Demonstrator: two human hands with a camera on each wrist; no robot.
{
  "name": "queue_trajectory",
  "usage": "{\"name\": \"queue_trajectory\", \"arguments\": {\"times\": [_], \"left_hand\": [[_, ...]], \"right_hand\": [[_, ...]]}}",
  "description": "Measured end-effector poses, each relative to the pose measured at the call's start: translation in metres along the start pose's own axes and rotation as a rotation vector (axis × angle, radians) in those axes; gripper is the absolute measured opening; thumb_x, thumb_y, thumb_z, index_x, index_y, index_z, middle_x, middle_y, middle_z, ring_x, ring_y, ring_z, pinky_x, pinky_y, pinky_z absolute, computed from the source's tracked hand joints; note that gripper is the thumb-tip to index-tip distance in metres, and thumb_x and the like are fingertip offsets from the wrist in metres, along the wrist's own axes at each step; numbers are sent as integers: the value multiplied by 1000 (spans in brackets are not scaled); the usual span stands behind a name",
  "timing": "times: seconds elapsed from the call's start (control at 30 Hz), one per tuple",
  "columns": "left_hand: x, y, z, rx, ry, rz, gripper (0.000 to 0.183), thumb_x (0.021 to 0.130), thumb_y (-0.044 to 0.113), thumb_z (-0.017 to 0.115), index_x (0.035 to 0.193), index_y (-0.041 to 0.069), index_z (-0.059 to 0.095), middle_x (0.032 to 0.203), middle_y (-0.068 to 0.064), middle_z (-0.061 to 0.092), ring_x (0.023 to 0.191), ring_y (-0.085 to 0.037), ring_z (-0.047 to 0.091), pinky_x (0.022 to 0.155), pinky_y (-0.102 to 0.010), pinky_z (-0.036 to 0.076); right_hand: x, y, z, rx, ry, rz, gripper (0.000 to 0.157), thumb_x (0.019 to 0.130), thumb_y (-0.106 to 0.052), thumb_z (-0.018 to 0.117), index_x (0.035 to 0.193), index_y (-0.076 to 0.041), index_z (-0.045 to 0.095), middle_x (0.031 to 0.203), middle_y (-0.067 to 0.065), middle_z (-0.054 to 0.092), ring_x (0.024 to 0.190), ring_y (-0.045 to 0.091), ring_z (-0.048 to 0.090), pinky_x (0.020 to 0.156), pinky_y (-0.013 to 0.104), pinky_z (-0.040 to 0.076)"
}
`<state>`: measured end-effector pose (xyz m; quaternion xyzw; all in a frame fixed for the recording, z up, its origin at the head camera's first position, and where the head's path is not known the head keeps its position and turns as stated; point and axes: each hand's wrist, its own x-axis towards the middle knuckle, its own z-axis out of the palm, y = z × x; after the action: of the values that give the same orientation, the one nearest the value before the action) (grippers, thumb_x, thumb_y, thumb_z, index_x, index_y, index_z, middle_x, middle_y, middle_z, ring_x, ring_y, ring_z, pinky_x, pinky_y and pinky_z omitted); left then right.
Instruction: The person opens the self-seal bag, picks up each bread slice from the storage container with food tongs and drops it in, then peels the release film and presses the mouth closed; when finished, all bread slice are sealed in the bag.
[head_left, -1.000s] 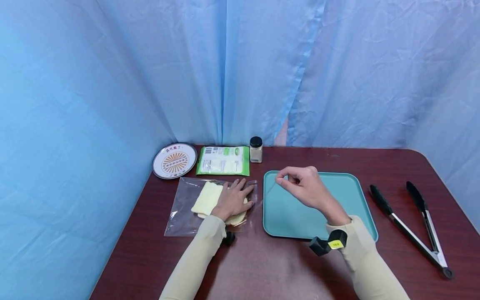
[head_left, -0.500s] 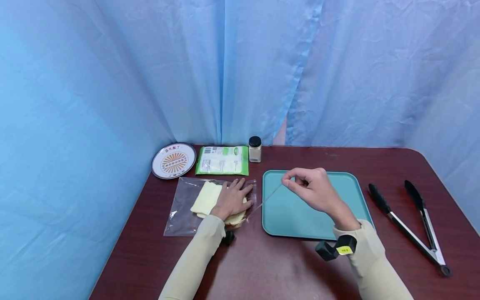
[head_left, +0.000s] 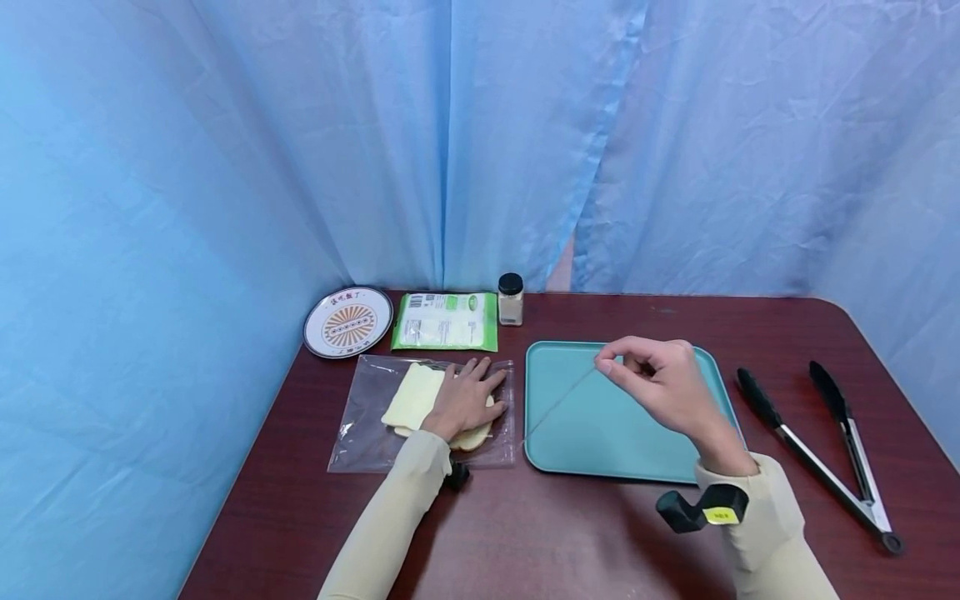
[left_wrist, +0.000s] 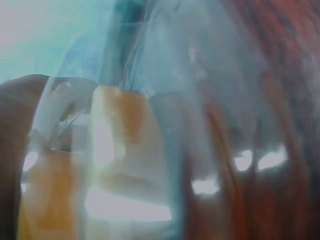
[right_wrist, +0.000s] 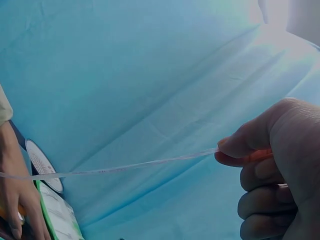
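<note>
A clear plastic bag [head_left: 360, 425] lies flat at left centre of the table, with pale bread slices [head_left: 412, 396] inside. My left hand [head_left: 467, 402] rests on the bag over the bread, fingers spread. In the left wrist view, the edge of a bread slice [left_wrist: 125, 115] shows blurred through shiny plastic. My right hand [head_left: 660, 383], raised over the teal tray [head_left: 570, 450], pinches the end of a thin clear plastic strip [right_wrist: 125, 166] between thumb and forefinger. From there the strip slants down toward the bag's near right corner, stretched straight.
Behind the bag are a round patterned plate [head_left: 348, 323], a green-and-white packet [head_left: 445, 322] and a small black-lidded jar [head_left: 511, 300]. Black-tipped tongs [head_left: 828, 475] lie spread right of the tray. Blue curtains [head_left: 375, 150] enclose the table [head_left: 555, 542].
My right hand has drawn steadily to the right over the tray, and a longer length of strip now shows between it and the bag. The left hand has stayed in place.
</note>
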<state>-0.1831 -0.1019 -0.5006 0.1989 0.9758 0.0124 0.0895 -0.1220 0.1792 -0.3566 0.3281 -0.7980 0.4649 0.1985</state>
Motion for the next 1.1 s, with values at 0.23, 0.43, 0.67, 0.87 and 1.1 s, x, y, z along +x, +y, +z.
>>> {"name": "queue_trajectory", "arguments": {"times": [0.23,0.43,0.67,0.87,1.1], "left_hand": [[0,0,1,-2,-1,-2,61,100,55,49,154,29,41,165,-9,32,153,-30,33,122,-58,31],[1,-1,2,-18,2,2,60,100,54,49,154,28,42,165,-9,32,153,-30,32,122,-58,30],[2,0,4,-25,0,2,61,100,54,50,154,29,41,165,-9,31,153,-31,32,123,-59,29],[1,0,3,-16,9,6,61,99,55,51,153,28,44,164,-9,34,152,-31,34,121,-59,31],[0,0,2,-7,-5,-2,61,100,54,49,155,29,40,165,-9,31,153,-30,32,123,-58,29]], "right_hand": [[-16,2,-28,-56,24,83,26,83,13,70,92,-11,73,49,-6,36,42,1,29,40,15,25],[-33,11,-50,-61,64,147,25,82,15,68,91,-7,73,50,-7,37,43,2,30,39,18,23],[-53,19,-79,-145,73,282,21,87,10,68,93,-9,73,51,-14,42,43,3,33,40,22,25],[-77,26,-104,-222,84,433,12,91,0,69,94,-11,73,56,-14,53,47,4,39,44,26,28],[-107,38,-130,-334,51,580,14,99,-15,64,96,-28,67,56,-12,52,45,13,33,43,30,25]]}}
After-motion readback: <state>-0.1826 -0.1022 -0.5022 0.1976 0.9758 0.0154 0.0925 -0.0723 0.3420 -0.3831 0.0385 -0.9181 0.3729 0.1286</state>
